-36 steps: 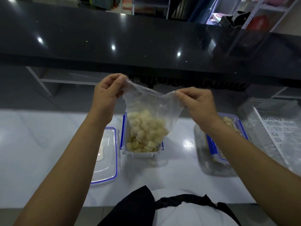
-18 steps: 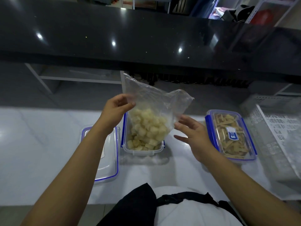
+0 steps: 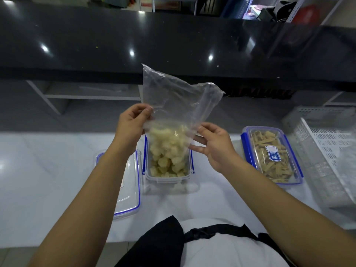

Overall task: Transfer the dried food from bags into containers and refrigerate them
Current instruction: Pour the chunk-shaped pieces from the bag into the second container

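A wide white glossy desk [image 3: 48,170] fills the lower half of the view, with a raised black polished stone ledge [image 3: 96,45] running across behind it. At the far right sits a white perforated plastic basket [image 3: 327,143]. On the desk, left of centre, a clear rectangular lid with a blue rim [image 3: 133,189] lies flat. Just right of it stands an open clear rectangular plastic container with blue clips [image 3: 167,176], holding pale yellow dried food chunks [image 3: 165,166]. Well to the right, a second clear container with a blue-rimmed lid closed on it [image 3: 271,157] holds tan dried strips. Above the open container hangs a clear crumpled plastic bag [image 3: 177,105], its lower end full of the same pale chunks and dipping into the container, its empty upper part standing up. The left hand [image 3: 133,126] pinches the bag's left edge between thumb and curled fingers. The right hand [image 3: 213,145] is spread, its fingers fairly straight and touching the bag's right side
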Motion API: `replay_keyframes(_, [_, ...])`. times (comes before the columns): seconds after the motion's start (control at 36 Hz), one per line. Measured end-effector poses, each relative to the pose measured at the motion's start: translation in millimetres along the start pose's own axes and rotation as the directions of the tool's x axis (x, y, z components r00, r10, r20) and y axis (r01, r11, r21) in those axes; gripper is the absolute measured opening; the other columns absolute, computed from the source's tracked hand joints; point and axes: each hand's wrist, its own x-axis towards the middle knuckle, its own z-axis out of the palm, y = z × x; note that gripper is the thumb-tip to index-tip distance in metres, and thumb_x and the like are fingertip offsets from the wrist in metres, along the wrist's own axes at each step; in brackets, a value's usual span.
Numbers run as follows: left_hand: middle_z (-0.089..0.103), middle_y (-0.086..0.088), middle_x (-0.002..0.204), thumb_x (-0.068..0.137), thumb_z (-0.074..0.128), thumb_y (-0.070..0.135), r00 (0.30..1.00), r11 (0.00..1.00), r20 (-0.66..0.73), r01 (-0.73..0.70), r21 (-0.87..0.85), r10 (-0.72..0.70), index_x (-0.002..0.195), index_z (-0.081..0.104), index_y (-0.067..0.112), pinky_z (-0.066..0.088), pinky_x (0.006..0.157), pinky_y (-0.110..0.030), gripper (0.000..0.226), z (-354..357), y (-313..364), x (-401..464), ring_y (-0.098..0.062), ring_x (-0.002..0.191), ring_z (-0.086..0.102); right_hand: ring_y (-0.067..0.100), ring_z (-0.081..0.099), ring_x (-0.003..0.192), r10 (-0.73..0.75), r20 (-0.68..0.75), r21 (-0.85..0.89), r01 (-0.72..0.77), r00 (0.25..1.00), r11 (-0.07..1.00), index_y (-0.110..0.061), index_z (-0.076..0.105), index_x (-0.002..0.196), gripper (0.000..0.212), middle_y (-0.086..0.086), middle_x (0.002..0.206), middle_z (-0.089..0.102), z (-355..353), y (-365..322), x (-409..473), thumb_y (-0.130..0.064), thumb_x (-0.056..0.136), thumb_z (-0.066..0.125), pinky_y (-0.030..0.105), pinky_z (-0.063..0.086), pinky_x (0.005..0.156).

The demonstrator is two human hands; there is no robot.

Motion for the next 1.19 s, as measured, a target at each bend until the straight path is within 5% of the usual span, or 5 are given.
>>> replay_keyframes(0.28, [0.068,0.000,0.103,0.104,0.052,0.025,0.994,0.995,-0.052,0.097,0.014,-0.096,0.087,0.067,0.034,0.059,0.071,-0.035,0.025,-3.0,-16.3,-14.4,-0.020,0.094,0.067,0.035,0.062,0.119,0.067,-0.034,-0.116,-0.071,0.997,0.991,-0.019,0.064,0.096,0.011,0.014,0.127,0.067,5.4,11.9,7.8,-0.017,0.103,0.056,0.040,0.059,0.069])
replay_keyframes(0.42, [0.071,-0.007,0.108,0.105,0.051,0.025,0.994,0.995,-0.035,0.099,-0.020,-0.100,0.097,0.064,0.025,0.062,0.080,-0.047,0.015,0.9,-5.9,-17.2,-0.032,0.106,0.069,0.025,0.072,0.104,0.033,0.038,-0.083,-0.030,0.999,0.996,-0.022,0.062,0.092,0.014,0.002,0.106,0.077,9.3,0.4,9.8,-0.018,0.103,0.054,0.039,0.059,0.064])
replay_keyframes(0.5, [0.072,-0.006,0.108,0.105,0.050,0.025,0.995,0.996,-0.034,0.088,-0.027,-0.089,0.102,0.063,0.021,0.060,0.085,-0.054,0.014,2.2,3.5,-16.8,-0.028,0.102,0.072,0.024,0.073,0.101,0.012,0.069,-0.068,-0.007,0.998,0.998,-0.019,0.063,0.095,0.014,0.003,0.104,0.077,9.5,-6.4,11.3,-0.016,0.104,0.053,0.046,0.062,0.072])
replay_keyframes(0.86, [0.074,0.000,0.100,0.105,0.050,0.024,0.998,0.998,-0.061,0.015,-0.063,-0.019,0.101,0.064,0.021,0.062,0.071,-0.040,0.015,-0.7,25.5,-9.4,-0.025,0.095,0.074,0.029,0.074,0.099,-0.049,0.087,0.013,0.048,0.995,0.999,-0.017,0.064,0.095,0.012,0.011,0.105,0.077,3.2,-25.2,13.6,-0.016,0.103,0.055,0.057,0.060,0.079])
replay_keyframes(1.19, [0.075,0.005,0.093,0.105,0.050,0.023,0.998,0.995,-0.026,-0.051,-0.085,0.049,0.096,0.063,0.023,0.062,0.072,-0.042,0.016,2.2,47.3,-8.7,-0.019,0.089,0.073,0.028,0.074,0.098,-0.107,0.127,0.087,0.097,0.986,0.991,-0.015,0.065,0.097,0.012,0.011,0.103,0.077,12.2,-44.7,8.0,-0.014,0.102,0.054,0.048,0.061,0.069])
